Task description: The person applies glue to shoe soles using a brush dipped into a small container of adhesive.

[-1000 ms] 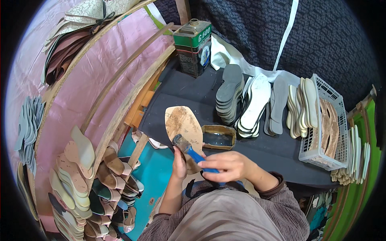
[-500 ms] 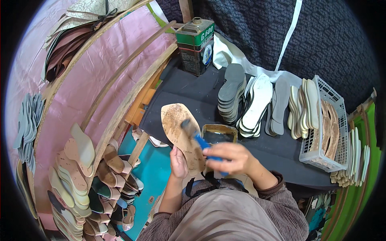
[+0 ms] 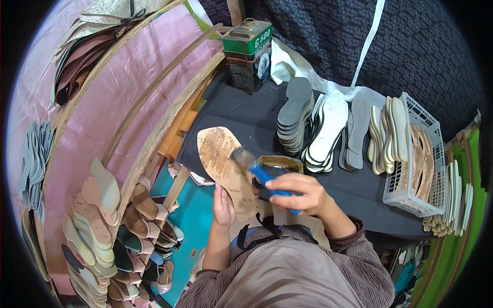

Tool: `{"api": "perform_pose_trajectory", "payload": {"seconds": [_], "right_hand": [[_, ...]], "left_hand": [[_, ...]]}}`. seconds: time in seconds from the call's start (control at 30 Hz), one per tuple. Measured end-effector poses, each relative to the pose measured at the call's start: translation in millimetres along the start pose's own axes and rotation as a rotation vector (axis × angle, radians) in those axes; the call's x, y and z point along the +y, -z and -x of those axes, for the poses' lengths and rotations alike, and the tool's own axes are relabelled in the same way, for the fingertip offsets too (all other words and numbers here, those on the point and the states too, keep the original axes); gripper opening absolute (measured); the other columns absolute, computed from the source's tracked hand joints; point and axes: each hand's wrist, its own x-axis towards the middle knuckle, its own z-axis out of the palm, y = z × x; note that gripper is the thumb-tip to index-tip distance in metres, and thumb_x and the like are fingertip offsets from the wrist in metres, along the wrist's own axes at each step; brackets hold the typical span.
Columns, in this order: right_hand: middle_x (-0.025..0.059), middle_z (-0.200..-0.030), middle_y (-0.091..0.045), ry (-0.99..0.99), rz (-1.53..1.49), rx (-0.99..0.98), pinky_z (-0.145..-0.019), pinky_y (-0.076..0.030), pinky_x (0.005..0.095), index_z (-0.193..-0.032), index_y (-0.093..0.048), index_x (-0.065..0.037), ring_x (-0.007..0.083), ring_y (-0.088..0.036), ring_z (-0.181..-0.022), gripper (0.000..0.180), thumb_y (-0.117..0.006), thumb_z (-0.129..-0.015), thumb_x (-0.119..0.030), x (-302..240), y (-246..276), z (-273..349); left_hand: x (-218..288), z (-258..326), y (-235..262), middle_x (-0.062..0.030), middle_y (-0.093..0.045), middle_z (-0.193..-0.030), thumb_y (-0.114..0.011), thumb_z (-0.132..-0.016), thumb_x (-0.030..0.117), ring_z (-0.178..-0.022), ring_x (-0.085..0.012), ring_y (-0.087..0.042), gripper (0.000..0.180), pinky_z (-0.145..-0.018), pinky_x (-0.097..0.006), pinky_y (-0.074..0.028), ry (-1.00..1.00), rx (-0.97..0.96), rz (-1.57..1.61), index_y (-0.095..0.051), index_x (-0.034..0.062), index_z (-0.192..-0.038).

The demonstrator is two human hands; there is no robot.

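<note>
A tan shoe insole (image 3: 228,177) with brown smears over its wide front part is held up by my left hand (image 3: 224,206), which grips its lower left edge near the heel. My right hand (image 3: 300,192) is closed round the blue handle of a brush (image 3: 263,175). The brush's bristles rest on or just over the smeared part of the insole; contact is hard to tell. Behind the brush, on the dark table, stands an open container (image 3: 281,164) with brownish, glossy stuff inside, partly hidden by my right hand.
Stacks of grey insoles (image 3: 296,110) and white insoles (image 3: 328,128) line the table's far side, beside a white plastic basket (image 3: 413,197) of brown soles. A green and black metal can (image 3: 246,59) stands at the back. Shoes (image 3: 136,220) and soles fill the left racks.
The brush has moved slightly right and down with my right hand, and its handle shows more fully. The insole has shifted a little to the left and up.
</note>
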Motion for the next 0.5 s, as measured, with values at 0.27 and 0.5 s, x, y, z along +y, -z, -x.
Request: {"api": "perform_pose_trajectory", "payload": {"seconds": [0.27,0.5], "right_hand": [[0.0158,-0.105,-0.062,0.003,-0.102,-0.038,-0.069,-0.054,0.0353,-0.086,-0.064,-0.003,0.03,-0.064,-0.083,0.02,-0.065,-0.067,-0.002,-3.2,-5.7,6.6],[0.0168,-0.107,-0.061,0.061,-0.166,-0.142,-0.07,-0.054,0.0352,-0.085,-0.063,-0.002,0.0304,-0.063,-0.083,0.012,-0.062,-0.073,-0.002,-12.9,-12.1,9.1]], "left_hand": [[2.1,0.0,1.2,-0.0205,-0.052,-0.121,-0.014,-0.095,0.05,-0.092,-0.0277,-0.059,0.065,-0.081,-0.04,-0.049,-0.058,0.025,0.009,-0.033,0.0002,-0.133],[1.2,-3.9,8.6,-0.0214,-0.05,-0.123,-0.014,-0.095,0.051,-0.095,-0.0274,-0.059,0.065,-0.083,-0.04,-0.048,-0.046,-0.129,0.041,-0.032,0.0024,-0.134]]}}
